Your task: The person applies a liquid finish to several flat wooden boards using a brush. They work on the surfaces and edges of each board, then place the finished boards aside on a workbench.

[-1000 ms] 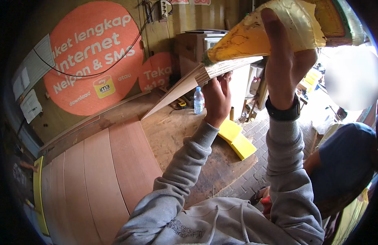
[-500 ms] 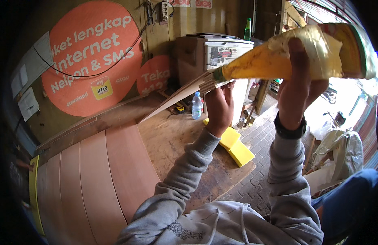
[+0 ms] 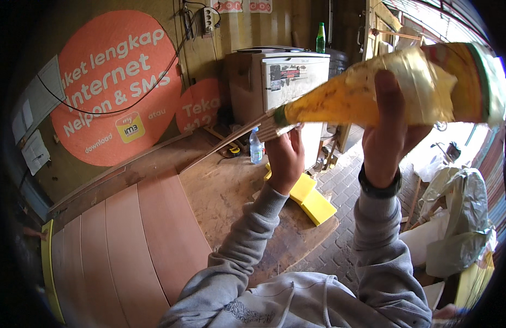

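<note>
My right hand [image 3: 385, 136] is wrapped round a large plastic bottle of yellow-amber glue [image 3: 422, 82], thumb on its side. The bottle lies nearly level, its narrow green-tipped end pointing left. That tip is at the near end of several thin wooden boards [image 3: 225, 143], seen almost edge-on; whether it touches them I cannot tell. Below the tip, my left hand [image 3: 286, 158] grips the boards' near ends, slanting them down toward the workbench. More reddish-brown boards [image 3: 130, 240] lie side by side at the left of the bench.
Yellow blocks [image 3: 310, 199] lie near the right edge of the wooden workbench [image 3: 225, 197]. Behind them stand a clear water bottle [image 3: 256, 147] and a tape measure [image 3: 229, 151]. A white fridge [image 3: 296, 76] carries a green bottle [image 3: 321, 38]. Another person's hand [image 3: 37, 233] shows at far left.
The glue bottle sits slightly lower in view, and the held boards appear more edge-on. A blue-clad person at the lower right has mostly gone from view.
</note>
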`<action>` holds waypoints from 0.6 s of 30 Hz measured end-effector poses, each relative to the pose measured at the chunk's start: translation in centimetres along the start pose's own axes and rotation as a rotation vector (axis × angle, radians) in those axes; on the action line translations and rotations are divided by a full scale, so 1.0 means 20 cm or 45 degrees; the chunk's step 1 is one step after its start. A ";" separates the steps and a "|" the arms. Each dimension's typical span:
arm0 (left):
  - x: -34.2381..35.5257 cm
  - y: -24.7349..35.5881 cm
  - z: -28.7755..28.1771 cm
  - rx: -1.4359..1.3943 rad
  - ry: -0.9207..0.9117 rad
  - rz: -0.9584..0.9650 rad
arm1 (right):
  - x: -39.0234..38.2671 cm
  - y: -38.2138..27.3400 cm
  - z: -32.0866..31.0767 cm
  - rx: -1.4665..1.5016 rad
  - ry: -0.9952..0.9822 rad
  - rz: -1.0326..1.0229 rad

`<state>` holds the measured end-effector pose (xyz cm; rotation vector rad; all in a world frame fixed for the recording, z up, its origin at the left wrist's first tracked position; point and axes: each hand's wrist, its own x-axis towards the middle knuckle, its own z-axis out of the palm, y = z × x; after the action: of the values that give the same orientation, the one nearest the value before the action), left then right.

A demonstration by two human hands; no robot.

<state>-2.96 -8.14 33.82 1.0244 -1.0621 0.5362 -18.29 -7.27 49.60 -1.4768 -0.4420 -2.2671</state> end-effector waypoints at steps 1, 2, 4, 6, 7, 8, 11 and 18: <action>-0.01 -0.01 0.01 -0.007 -0.011 -0.032 | 0.00 -0.01 -0.01 0.028 -0.014 0.041; -0.03 0.01 0.02 0.024 -0.017 -0.033 | -0.01 -0.03 -0.03 0.049 -0.029 0.086; -0.06 0.00 0.05 0.042 -0.074 -0.042 | 0.02 -0.02 -0.05 0.074 -0.052 0.148; -0.08 -0.02 0.06 0.075 -0.127 -0.054 | 0.04 0.03 -0.05 0.101 -0.049 0.121; -0.10 -0.02 0.05 0.108 -0.131 -0.049 | 0.03 0.01 -0.05 0.100 -0.030 0.105; -0.11 -0.02 0.05 0.134 -0.130 -0.043 | 0.01 -0.01 -0.05 0.099 -0.016 0.085; -0.12 0.00 0.05 0.210 -0.062 0.039 | -0.03 -0.04 -0.10 -0.009 0.003 0.082; -0.15 0.01 0.11 0.044 -0.048 0.070 | -0.03 0.01 -0.16 -0.167 -0.025 0.045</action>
<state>-5.45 -9.74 31.58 1.0419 -1.1205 0.5835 -20.55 -8.84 47.75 -1.5587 -0.2751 -2.2940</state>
